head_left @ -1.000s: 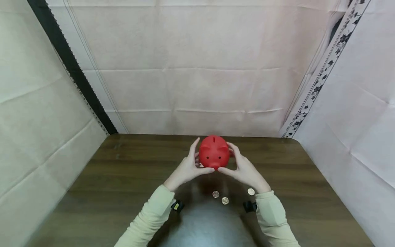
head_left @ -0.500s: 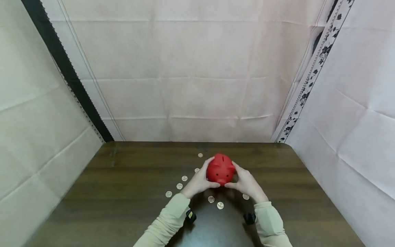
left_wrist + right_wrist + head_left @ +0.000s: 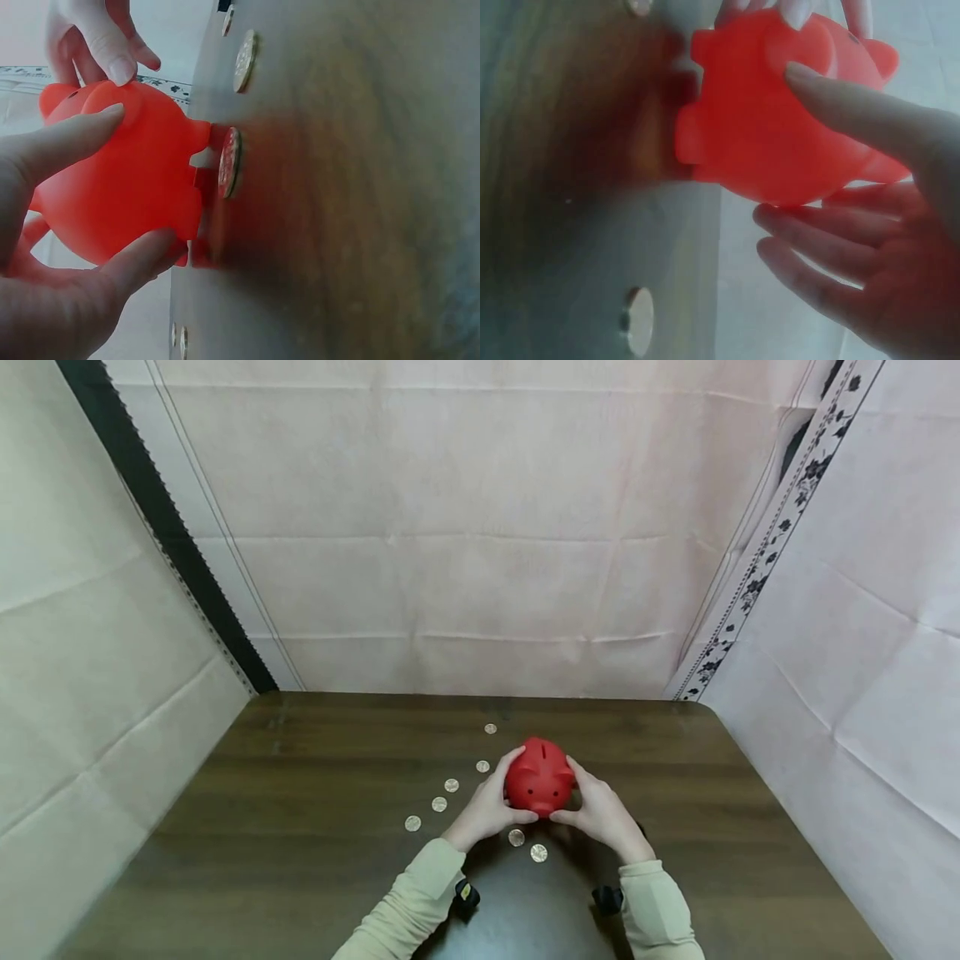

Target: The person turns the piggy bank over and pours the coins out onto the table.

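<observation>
A red piggy bank (image 3: 542, 778) with a dark coin slot on top is held between both hands, its snout turned toward me. My left hand (image 3: 489, 807) grips its left side, thumb by the snout and fingers round the flank. On the opposite side my right hand (image 3: 604, 812) holds it the same way, thumb at the front. In the left wrist view the feet of the piggy bank (image 3: 135, 176) are right at the tabletop, close to a coin (image 3: 229, 163). Two coins lie in front of the snout, one of them a silvery coin (image 3: 538, 853).
Several more coins run in a slanting line left of the piggy bank, from a near coin (image 3: 412, 823) to a far coin (image 3: 491, 728). The brown wooden table (image 3: 315, 860) ends at a white cloth backdrop (image 3: 480, 610), with cloth sides left and right.
Both hands have brought the piggy bank down and nearer to me, to the tabletop. The coins on the left have come into sight; the one near my right wrist is now covered. The head view shifted slightly.
</observation>
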`<action>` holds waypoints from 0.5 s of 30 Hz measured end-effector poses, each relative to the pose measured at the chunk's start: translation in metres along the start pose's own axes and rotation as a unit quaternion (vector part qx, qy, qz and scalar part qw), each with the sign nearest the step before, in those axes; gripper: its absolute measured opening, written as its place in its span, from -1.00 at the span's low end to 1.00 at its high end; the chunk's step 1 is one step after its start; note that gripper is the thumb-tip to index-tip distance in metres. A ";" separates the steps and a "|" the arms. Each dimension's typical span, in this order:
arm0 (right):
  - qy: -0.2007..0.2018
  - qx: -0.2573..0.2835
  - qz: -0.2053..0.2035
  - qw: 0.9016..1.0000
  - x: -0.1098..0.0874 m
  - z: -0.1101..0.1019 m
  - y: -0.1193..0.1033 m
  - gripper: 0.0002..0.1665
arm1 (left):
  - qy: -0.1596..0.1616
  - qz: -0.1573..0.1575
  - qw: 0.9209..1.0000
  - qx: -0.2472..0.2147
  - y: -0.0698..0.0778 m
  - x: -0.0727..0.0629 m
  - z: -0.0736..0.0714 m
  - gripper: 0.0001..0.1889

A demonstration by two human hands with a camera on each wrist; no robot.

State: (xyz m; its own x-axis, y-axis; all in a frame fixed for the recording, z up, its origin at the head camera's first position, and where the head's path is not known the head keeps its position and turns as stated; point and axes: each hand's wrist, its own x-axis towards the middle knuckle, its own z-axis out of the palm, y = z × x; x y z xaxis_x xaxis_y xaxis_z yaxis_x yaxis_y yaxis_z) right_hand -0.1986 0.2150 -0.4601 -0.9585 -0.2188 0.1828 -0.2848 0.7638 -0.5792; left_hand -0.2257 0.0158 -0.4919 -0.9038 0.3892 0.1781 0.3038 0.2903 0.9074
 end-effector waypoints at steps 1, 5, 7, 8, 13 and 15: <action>0.001 -0.001 -0.001 1.000 0.000 0.000 -0.001 0.05 | 0.002 0.000 1.000 0.005 0.001 0.000 -0.001 0.04; -0.002 -0.004 0.009 1.000 -0.001 0.000 -0.003 0.07 | 0.007 0.006 0.999 0.037 0.002 0.000 -0.002 0.05; -0.007 0.005 0.015 1.000 -0.002 -0.001 -0.003 0.08 | 0.005 0.008 0.998 0.060 0.002 0.001 -0.002 0.07; -0.012 0.009 0.016 1.000 -0.003 -0.002 -0.002 0.08 | 0.000 0.008 0.998 0.068 0.002 0.001 -0.002 0.08; -0.038 0.025 -0.009 0.999 -0.011 -0.016 0.004 0.05 | -0.025 -0.007 0.991 0.131 0.011 -0.015 -0.020 0.13; -0.027 -0.001 -0.034 0.999 -0.015 -0.028 0.007 0.01 | 0.000 -0.008 0.982 0.187 0.015 -0.027 -0.036 0.08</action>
State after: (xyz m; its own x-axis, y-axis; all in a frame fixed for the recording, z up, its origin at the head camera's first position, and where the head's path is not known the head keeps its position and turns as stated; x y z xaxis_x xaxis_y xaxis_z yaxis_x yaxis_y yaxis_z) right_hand -0.1861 0.2405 -0.4446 -0.9359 -0.3033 0.1792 -0.3503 0.7471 -0.5650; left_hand -0.2075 -0.0217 -0.4699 -0.9092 0.3823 0.1652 0.3794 0.5965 0.7073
